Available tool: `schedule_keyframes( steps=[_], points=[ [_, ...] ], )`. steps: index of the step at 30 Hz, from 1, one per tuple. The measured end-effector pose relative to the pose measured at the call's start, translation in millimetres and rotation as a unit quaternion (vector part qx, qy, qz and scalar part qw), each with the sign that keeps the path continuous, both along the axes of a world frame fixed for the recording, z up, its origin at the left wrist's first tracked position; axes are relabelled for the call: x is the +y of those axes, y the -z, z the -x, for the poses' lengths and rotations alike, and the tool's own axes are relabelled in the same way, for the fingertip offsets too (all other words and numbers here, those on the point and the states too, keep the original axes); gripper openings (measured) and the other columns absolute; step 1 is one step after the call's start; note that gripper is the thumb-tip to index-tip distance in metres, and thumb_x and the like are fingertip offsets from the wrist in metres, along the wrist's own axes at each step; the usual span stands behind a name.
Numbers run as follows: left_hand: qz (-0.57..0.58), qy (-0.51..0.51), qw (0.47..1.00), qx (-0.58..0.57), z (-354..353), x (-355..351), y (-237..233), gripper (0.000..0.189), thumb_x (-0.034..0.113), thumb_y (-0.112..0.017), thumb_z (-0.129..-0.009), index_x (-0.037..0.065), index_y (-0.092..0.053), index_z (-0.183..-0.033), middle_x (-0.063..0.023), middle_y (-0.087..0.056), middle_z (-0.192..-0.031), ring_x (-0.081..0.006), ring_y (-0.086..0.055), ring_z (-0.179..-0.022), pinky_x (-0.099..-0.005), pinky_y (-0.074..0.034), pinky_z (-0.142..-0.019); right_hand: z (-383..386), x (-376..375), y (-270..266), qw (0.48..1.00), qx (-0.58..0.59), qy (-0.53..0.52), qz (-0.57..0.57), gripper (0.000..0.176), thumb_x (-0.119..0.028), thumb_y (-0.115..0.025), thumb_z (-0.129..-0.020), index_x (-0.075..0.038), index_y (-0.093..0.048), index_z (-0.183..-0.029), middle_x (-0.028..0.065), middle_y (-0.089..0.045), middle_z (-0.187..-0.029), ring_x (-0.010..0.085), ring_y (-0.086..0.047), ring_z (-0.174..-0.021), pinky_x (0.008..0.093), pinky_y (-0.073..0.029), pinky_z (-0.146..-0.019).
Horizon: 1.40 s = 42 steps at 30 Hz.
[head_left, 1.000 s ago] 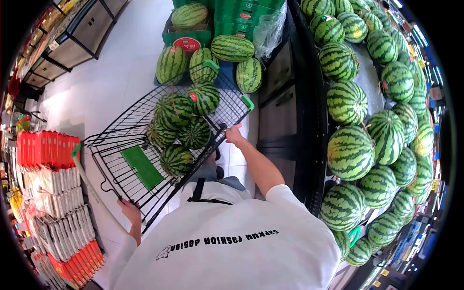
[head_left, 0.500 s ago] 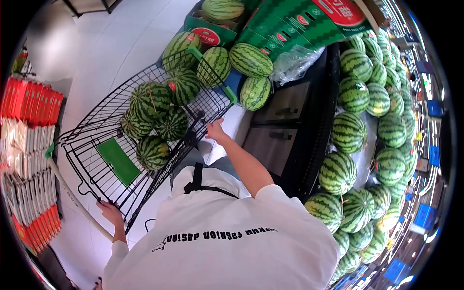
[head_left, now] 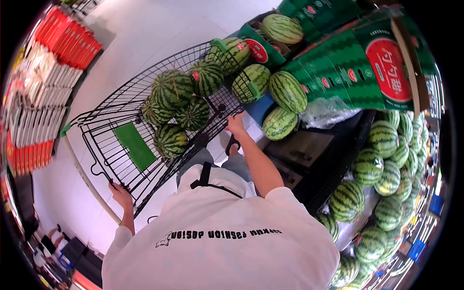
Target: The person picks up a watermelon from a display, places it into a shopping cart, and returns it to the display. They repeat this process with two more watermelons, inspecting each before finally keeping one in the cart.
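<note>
While the left hand (head_left: 121, 195) is clutching the shopping cart (head_left: 135, 146), lower left, watermelons (head_left: 172, 91) are sitting inside, right hand (head_left: 236, 124) is showing mid-frame, can't tell its fingers' grip.

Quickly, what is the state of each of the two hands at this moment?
Left hand: closed on the rear frame of the shopping cart.
Right hand: at the cart's side rim; whether closed cannot be told.

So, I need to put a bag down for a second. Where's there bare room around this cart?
The widest bare patch is the pale floor between the shopping cart and the red-and-white packages. More floor shows outside the handle bar. Crowded: the cart's middle, holding five watermelons, and its far end, near loose melons and green boxes.
</note>
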<state>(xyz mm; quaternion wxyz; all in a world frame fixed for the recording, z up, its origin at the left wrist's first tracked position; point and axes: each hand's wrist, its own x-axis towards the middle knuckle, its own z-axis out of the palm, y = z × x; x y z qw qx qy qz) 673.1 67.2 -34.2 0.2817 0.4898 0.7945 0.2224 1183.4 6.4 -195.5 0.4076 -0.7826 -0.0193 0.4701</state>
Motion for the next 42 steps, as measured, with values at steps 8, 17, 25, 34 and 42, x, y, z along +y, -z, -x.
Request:
schedule_keyframes(
  steps=[8,17,25,34,42],
  points=[
    [0.028,0.012,0.995,0.090,-14,1,-7,0.030,0.022,-0.037,-0.104,0.008,-0.041,-0.130,-0.0094,-0.060,-0.068,-0.0197,-0.060,-0.053,-0.0340,-0.049,-0.048,-22,0,-1,0.997,0.014,-0.059,-0.042,0.046,-0.015,-0.048,-0.094,-0.001,-0.015,-0.122,0.0201,-0.053,-0.108,0.0236,-0.064,-0.078,0.0354,-0.057,-0.052],
    [0.102,-0.075,0.860,0.494,-59,37,-15,0.073,0.015,-0.055,-0.084,0.015,-0.020,-0.148,-0.0238,-0.035,-0.138,-0.0396,-0.038,-0.126,-0.0542,-0.034,-0.100,-41,0,-20,0.975,-0.045,-0.215,0.043,0.049,-0.031,-0.052,-0.094,0.002,-0.026,-0.121,0.0261,-0.060,-0.104,0.0285,-0.066,-0.095,0.0412,-0.056,-0.063],
    [0.001,0.153,0.988,0.027,-137,161,70,0.031,0.012,-0.059,-0.087,0.001,-0.057,-0.116,-0.0147,-0.060,-0.110,-0.0240,-0.059,-0.096,-0.0334,-0.049,-0.082,-75,84,-95,0.894,-0.278,-0.353,-0.001,0.029,-0.030,-0.060,-0.088,-0.002,-0.062,-0.081,0.0134,-0.067,-0.089,0.0310,-0.063,-0.083,0.0406,-0.051,-0.072],
    [0.325,-0.022,0.844,-0.426,-227,287,306,0.049,0.046,-0.048,-0.094,0.006,-0.062,-0.119,-0.0059,-0.063,-0.115,-0.0204,-0.055,-0.102,-0.0341,-0.042,-0.091,20,213,70,0.924,0.357,0.137,-0.005,0.042,-0.038,-0.047,-0.096,-0.009,-0.052,-0.127,0.0055,-0.055,-0.126,0.0225,-0.049,-0.116,0.0340,-0.035,-0.102],
    [0.240,-0.097,0.849,-0.461,-280,268,202,0.054,0.042,-0.037,-0.101,0.004,-0.048,-0.137,-0.0083,-0.054,-0.133,-0.0198,-0.050,-0.118,-0.0306,-0.034,-0.103,50,243,35,0.900,0.375,0.217,-0.040,0.053,-0.049,-0.044,-0.096,-0.012,-0.049,-0.133,0.0070,-0.052,-0.134,0.0277,-0.047,-0.124,0.0460,-0.039,-0.103]
  ],
)
